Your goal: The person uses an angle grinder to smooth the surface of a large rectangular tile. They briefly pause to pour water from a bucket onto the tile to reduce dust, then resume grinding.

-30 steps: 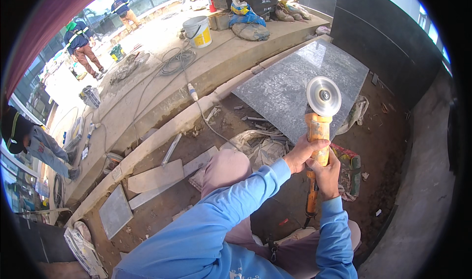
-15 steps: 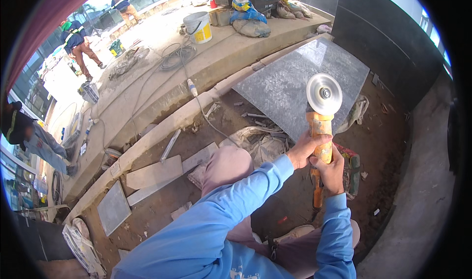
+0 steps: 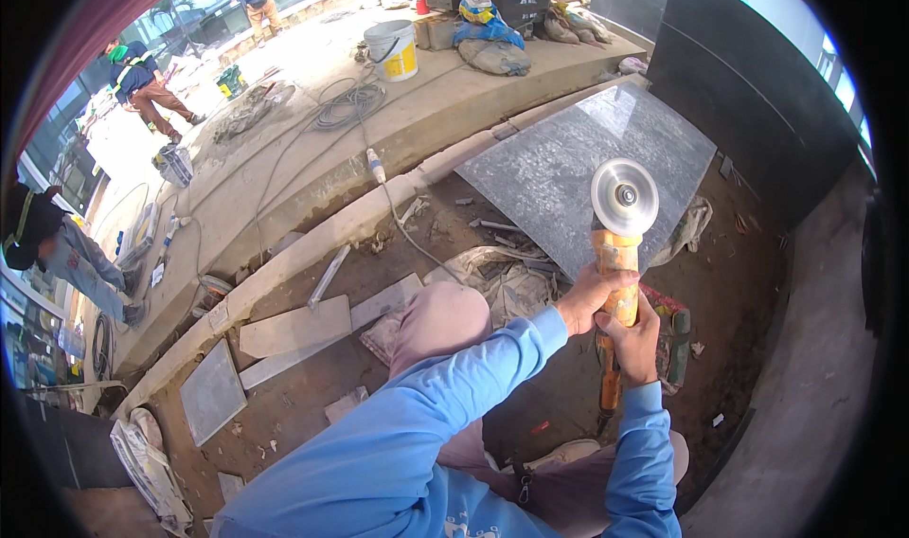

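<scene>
Both of my hands grip an orange angle grinder [image 3: 621,301], which points away from me with its round cutting disc [image 3: 624,197] at the far end. My left hand [image 3: 589,299] wraps the body from the left side, just behind the disc end. Lower on the handle, my right hand [image 3: 634,341] is closed round it from the right. Beyond the grinder lies a large dark grey stone slab [image 3: 549,159], tilted on the ground. The disc appears over the slab; whether it touches cannot be told.
A grey cable [image 3: 402,225] runs across the ground from a concrete ledge [image 3: 440,102]. Cut slab pieces [image 3: 295,328] lie left of my knee. A white and yellow bucket [image 3: 392,51] stands on the ledge. Dark panels [image 3: 748,93] rise at right. Other people [image 3: 151,83] are at far left.
My view has shifted slightly, so the surroundings sit a little differently in the picture. Both hands keep their hold on the grinder. A person at far back left has bent lower.
</scene>
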The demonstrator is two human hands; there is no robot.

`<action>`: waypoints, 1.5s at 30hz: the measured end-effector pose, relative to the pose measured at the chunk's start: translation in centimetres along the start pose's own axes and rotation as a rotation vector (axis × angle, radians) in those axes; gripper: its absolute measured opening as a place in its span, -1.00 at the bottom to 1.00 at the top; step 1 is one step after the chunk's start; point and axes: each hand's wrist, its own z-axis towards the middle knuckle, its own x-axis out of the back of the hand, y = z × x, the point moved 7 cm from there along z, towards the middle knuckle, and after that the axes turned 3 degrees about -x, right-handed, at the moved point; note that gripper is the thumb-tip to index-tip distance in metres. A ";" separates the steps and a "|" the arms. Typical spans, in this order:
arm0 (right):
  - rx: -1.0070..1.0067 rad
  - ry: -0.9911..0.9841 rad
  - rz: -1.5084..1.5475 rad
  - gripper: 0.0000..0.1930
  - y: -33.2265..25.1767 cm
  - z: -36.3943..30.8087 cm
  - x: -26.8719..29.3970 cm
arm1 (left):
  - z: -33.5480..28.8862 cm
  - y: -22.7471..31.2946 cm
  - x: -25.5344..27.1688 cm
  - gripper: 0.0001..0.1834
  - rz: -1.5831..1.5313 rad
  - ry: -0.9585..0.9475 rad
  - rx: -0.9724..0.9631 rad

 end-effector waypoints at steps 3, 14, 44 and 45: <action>-0.002 -0.001 0.027 -0.51 0.1 -0.1 -0.2 | 0.2 0.2 0.2 -0.61 0.011 -0.025 -0.027; -0.053 0.028 -0.007 -0.56 1.2 0.2 0.5 | 0.3 -1.1 0.6 -0.60 0.009 0.032 -0.008; -0.067 0.041 0.039 -0.57 2.3 0.1 0.5 | -0.4 -0.9 0.1 -0.53 0.070 0.024 -0.020; -0.060 0.048 0.044 -0.57 2.2 0.1 0.4 | -0.4 -0.9 0.2 -0.53 0.077 0.020 -0.015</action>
